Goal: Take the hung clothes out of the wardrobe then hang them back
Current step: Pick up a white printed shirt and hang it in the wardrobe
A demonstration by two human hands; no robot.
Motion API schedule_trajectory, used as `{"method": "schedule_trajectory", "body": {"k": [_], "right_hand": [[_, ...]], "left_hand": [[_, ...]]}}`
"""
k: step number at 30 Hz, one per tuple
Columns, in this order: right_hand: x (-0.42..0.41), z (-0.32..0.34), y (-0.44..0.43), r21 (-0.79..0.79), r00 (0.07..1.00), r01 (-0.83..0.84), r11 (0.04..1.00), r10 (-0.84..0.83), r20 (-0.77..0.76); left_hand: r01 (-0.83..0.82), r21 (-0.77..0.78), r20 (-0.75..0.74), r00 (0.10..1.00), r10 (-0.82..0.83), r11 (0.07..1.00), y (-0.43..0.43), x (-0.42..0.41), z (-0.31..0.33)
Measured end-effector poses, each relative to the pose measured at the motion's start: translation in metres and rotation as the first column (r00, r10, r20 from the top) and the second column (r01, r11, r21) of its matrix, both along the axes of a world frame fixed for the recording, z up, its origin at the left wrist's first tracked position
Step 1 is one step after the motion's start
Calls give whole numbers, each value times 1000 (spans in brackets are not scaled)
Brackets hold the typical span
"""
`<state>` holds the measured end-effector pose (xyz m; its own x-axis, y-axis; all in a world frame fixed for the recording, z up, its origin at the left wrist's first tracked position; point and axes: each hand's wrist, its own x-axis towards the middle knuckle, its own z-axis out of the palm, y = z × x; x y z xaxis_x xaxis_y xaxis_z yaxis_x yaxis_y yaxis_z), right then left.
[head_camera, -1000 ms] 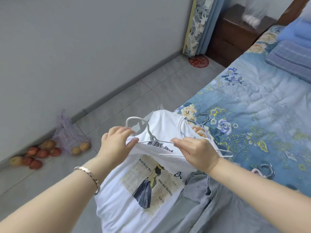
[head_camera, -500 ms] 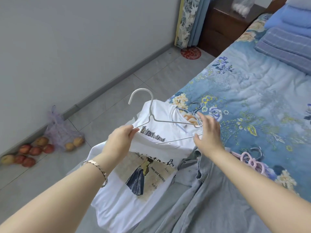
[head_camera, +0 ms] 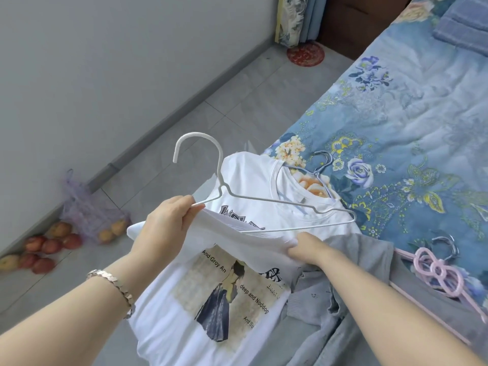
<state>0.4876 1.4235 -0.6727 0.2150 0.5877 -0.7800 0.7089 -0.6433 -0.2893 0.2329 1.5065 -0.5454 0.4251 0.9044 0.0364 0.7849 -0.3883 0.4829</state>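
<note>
Wall (head_camera: 105, 62): plain grey, edged by a skirting at the floor.
Floor (head_camera: 237, 107): laid in large grey tiles.
Fruit (head_camera: 42, 249): red and yellow, left loose against the skirting.
Bag (head_camera: 89, 215): purple mesh, set just beside the loose fruit, yellow fruit held inside.
Mat (head_camera: 305, 54): round, red, laid near the curtain.
Curtain (head_camera: 295, 19): floral and blue, hung in the corner.
Cabinet (head_camera: 351, 22): dark wood, placed beside the curtain.
Bedspread (head_camera: 409, 122): blue, printed with flowers.
Blanket (head_camera: 464, 27): blue, folded, laid on the bedspread.

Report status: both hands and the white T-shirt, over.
Left hand grips end of white hanger. Right hand pinches a fold of white T-shirt. Hanger over shirt's chest, not through collar. Grey garment beside right hand, blue hanger at collar.
</note>
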Motion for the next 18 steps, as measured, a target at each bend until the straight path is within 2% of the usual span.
{"method": "schedule_trajectory", "body": {"k": [4, 7, 10, 13, 16, 18], "right_hand": [[-2, 21, 9, 179, 975, 172, 969, -193, 106], [-12, 55, 11, 349, 972, 188, 918, -224, 66], [-38, 94, 5, 561, 966, 234, 794, -255, -42], [-75, 137, -7, 718, 967, 241, 653, -222, -122], [-118, 190, -18, 765, 960, 278, 581, -196, -200], [-145, 226, -28, 692, 918, 393, 606, -214, -334]], "left_hand": [[26, 25, 3, 1000, -26, 999, 2, -12, 9], [-100, 20, -2, 995, 100, 995, 5, -28, 27], [-191, 53, 7, 982, 191, 980, 7, -57, 52], [-209, 106, 27, 978, 208, 972, 6, -95, 84], [-227, 170, 55, 974, 221, 959, 2, -137, 126], [-208, 204, 70, 978, 197, 957, -4, -163, 157]]}}
